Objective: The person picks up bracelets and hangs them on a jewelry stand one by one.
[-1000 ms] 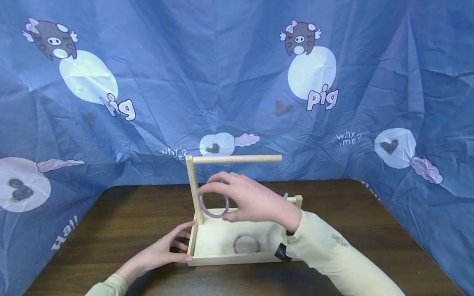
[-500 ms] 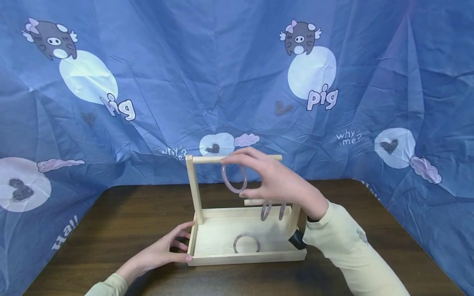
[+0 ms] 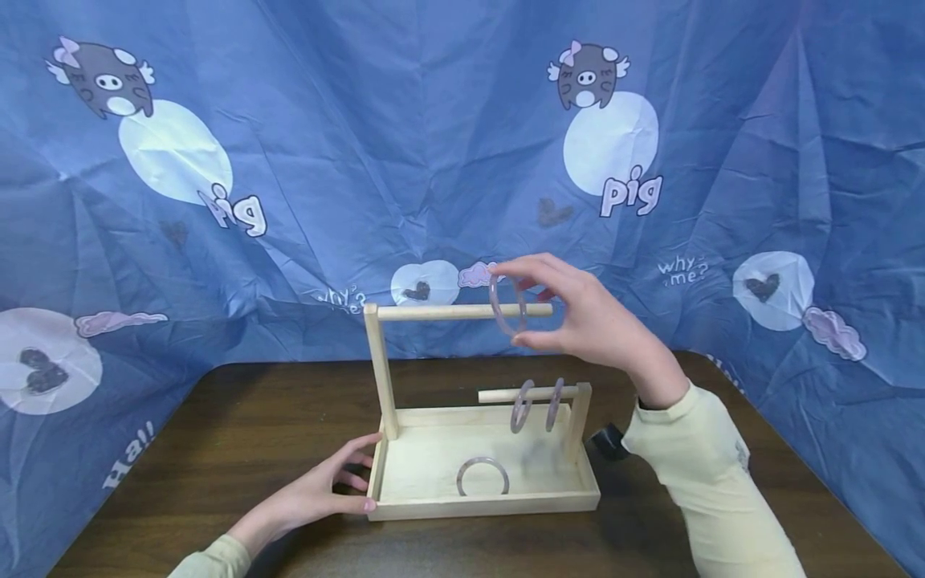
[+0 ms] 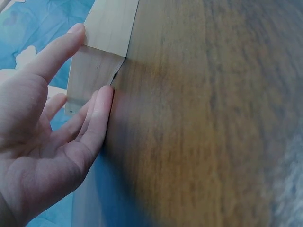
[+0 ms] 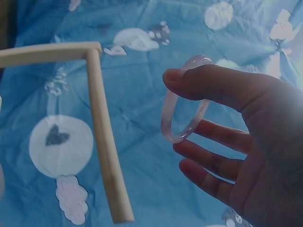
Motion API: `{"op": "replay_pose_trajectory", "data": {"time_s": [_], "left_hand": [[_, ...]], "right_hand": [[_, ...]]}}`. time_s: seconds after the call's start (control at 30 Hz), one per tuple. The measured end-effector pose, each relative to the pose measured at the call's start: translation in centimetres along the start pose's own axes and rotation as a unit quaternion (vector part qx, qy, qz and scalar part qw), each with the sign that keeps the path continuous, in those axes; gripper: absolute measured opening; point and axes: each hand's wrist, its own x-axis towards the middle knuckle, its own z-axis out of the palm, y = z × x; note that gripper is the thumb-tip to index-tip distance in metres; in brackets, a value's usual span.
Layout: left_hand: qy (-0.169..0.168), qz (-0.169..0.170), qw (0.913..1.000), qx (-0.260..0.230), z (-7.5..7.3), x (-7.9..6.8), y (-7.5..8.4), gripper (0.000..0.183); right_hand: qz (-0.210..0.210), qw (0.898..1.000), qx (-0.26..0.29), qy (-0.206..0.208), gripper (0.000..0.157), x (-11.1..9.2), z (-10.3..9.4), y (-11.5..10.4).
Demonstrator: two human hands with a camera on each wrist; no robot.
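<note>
My right hand (image 3: 607,321) pinches a pale translucent lilac bangle (image 3: 499,307) between thumb and fingertips. In the head view the bangle overlaps the upper rod (image 3: 448,312) of a wooden bangle stand (image 3: 484,508). The right wrist view shows this bangle (image 5: 166,113) apart from the rod (image 5: 105,137), beside its free end. Two more bangles, one nearer the rod's tip (image 3: 519,413) and one nearer the post, hang on the lower rod (image 3: 499,396). Another bangle (image 3: 482,461) leans in the tray against the front wall. My left hand (image 3: 311,490) holds the tray's left end, thumb at the front corner.
The stand rests on a dark brown wooden table (image 3: 275,417). Behind it hangs a blue patterned cloth (image 3: 462,160). A tall post (image 3: 381,373) rises at the tray's left, a shorter post (image 3: 580,421) at its right. A black wrist camera (image 3: 609,441) sits under my right sleeve.
My right hand has carried its bangle up and to the right, from beside the tall post to near the upper rod's free end. The left hand and stand stay put.
</note>
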Motion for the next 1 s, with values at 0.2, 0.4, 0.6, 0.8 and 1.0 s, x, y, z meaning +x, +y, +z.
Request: {"op": "replay_pose_trajectory", "data": {"time_s": [0.2,0.4,0.6,0.8,1.0], "left_hand": [[0.000,0.001,1.0000,0.001,0.0,0.0,-0.1,0.091],[0.001,0.001,1.0000,0.000,0.0,0.0,-0.1,0.091],[0.000,-0.003,1.0000,-0.003,0.0,0.1,-0.1,0.091],[-0.001,-0.006,1.0000,-0.005,-0.1,0.1,-0.2,0.091],[-0.003,-0.006,0.9999,-0.010,-0.2,0.2,-0.1,0.091]], "right_hand": [[0.022,1.000,-0.012,0.009,0.077,-0.3,-1.1,1.4],[0.072,0.997,-0.012,0.004,0.078,-0.6,-1.7,3.2],[0.112,0.994,-0.010,-0.006,0.076,-1.1,-1.6,5.1],[0.141,0.990,-0.006,-0.030,0.073,-1.1,-1.0,6.7],[0.158,0.986,0.006,-0.043,0.071,-1.1,-0.6,7.5]]}}
